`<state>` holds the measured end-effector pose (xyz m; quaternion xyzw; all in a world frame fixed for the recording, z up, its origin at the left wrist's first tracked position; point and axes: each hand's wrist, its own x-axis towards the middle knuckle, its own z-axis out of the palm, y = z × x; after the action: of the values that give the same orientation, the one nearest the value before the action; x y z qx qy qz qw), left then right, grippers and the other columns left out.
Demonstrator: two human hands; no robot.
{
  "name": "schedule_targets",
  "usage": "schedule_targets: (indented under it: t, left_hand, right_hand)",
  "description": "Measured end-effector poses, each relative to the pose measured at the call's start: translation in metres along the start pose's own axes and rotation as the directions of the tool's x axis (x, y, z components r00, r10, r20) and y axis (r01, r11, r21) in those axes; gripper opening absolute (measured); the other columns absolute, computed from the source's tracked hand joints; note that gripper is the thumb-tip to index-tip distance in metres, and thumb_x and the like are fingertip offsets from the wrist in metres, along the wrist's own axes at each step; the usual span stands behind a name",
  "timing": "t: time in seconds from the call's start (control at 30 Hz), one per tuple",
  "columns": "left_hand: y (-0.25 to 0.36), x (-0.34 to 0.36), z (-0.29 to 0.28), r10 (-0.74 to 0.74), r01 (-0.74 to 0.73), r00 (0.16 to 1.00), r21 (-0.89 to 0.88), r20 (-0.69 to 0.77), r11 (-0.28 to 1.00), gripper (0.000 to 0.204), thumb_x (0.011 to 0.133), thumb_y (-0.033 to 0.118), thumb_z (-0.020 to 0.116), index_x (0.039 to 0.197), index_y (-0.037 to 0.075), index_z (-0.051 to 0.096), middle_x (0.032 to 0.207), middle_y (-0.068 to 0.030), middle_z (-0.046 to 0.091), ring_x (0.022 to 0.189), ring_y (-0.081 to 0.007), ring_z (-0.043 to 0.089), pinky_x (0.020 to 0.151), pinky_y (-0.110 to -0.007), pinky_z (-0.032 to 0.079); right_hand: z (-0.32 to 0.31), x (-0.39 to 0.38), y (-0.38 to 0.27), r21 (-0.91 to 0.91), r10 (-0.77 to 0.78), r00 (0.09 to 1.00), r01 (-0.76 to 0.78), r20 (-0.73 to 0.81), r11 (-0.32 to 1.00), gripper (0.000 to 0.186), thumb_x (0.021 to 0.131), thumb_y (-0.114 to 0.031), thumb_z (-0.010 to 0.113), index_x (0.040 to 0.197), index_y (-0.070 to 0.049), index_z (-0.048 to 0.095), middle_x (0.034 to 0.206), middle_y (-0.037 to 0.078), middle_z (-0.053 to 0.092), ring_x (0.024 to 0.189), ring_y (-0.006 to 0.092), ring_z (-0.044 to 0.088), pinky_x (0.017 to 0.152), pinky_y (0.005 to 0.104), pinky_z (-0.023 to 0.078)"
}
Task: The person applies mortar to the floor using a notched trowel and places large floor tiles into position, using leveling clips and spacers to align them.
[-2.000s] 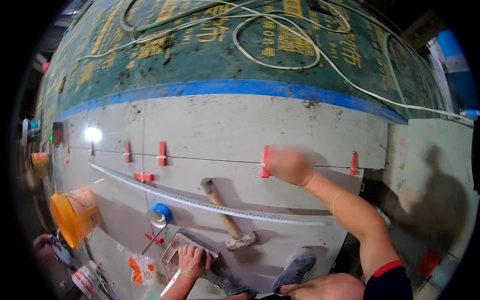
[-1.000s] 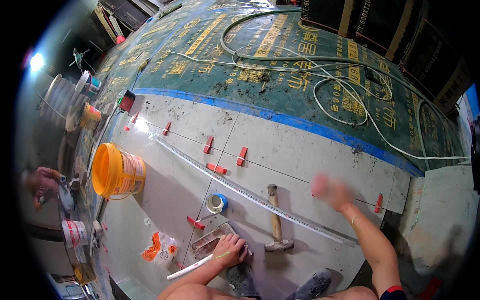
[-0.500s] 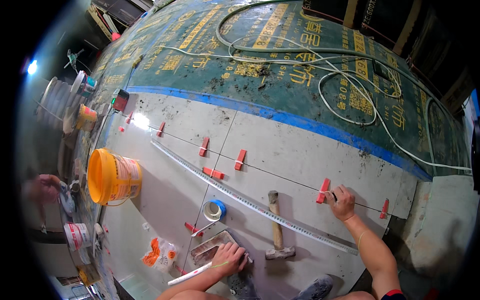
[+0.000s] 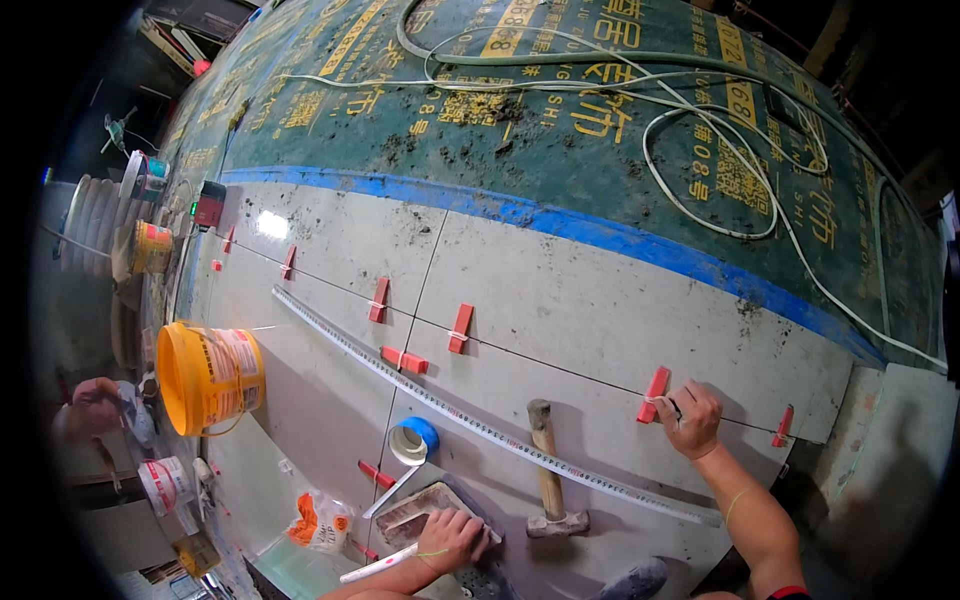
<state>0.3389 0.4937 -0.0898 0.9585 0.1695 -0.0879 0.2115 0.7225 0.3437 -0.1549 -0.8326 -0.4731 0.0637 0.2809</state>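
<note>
My right hand (image 4: 690,418) has its fingers curled and pinched at the lower end of a red tile-levelling wedge (image 4: 654,394), by its small white clip. That wedge sits across the dark joint between pale grey tiles (image 4: 540,270). My left hand (image 4: 453,540) is closed over the near side of a flat, dirty grey rectangular float-like tool (image 4: 412,512); its grip is hidden by the hand. A white stick-like piece (image 4: 378,565) runs out beneath that wrist. Between the hands lies a wooden-handled hammer (image 4: 545,460), alongside a long white measuring tape (image 4: 480,428).
Several more red wedges (image 4: 460,328) line the joints. A blue-and-white roll of tape (image 4: 414,440), a clear bag with orange print (image 4: 320,522) and an orange bucket (image 4: 210,380) stand left. Blue tape (image 4: 560,226) edges the green floor sheet (image 4: 400,140), where a pale hose (image 4: 650,150) lies coiled.
The whole view has shifted and turned slightly. Against the tiles, my right hand stays at the same wedge and my left hand stays on the grey tool.
</note>
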Motion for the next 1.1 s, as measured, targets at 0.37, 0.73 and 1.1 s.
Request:
schedule_targets:
  t: [0.37,0.73,1.1]
  left_hand:
    - [-0.003,0.003,-0.001,0.002,-0.003,0.998,0.017,0.059,1.000,0.018,0.072,0.028,0.066,0.078,0.014,0.057,0.071,-0.0016,0.050,0.066,-0.0191,0.050,0.058,-0.033,0.034]
    - [-0.004,0.006,-0.007,0.005,-0.007,0.995,0.023,0.102,1.000,0.017,0.074,0.029,0.064,0.080,0.015,0.057,0.073,-0.0011,0.049,0.068,-0.0176,0.051,0.061,-0.031,0.036]
    - [-0.003,0.003,-0.003,0.027,-0.022,0.992,-0.040,0.125,0.999,0.021,0.069,0.031,0.067,0.079,0.015,0.057,0.074,-0.0018,0.050,0.069,-0.0196,0.051,0.063,-0.034,0.036]
  right_hand:
    - [0.004,0.006,0.004,-0.018,-0.011,0.998,0.010,-0.064,1.000,0.023,0.076,-0.012,0.062,0.060,-0.005,0.047,0.059,0.010,0.042,0.051,0.0293,0.045,0.045,0.0387,0.034]
    - [0.007,0.001,0.009,-0.083,0.012,0.999,-0.015,-0.043,0.996,0.020,0.077,-0.010,0.060,0.062,-0.005,0.047,0.060,0.012,0.044,0.052,0.0305,0.046,0.046,0.0395,0.034]
    - [0.012,-0.005,0.012,-0.111,0.068,0.997,-0.072,-0.033,0.991,0.027,0.075,-0.012,0.063,0.056,-0.006,0.045,0.056,0.011,0.044,0.049,0.0286,0.046,0.044,0.0388,0.034]
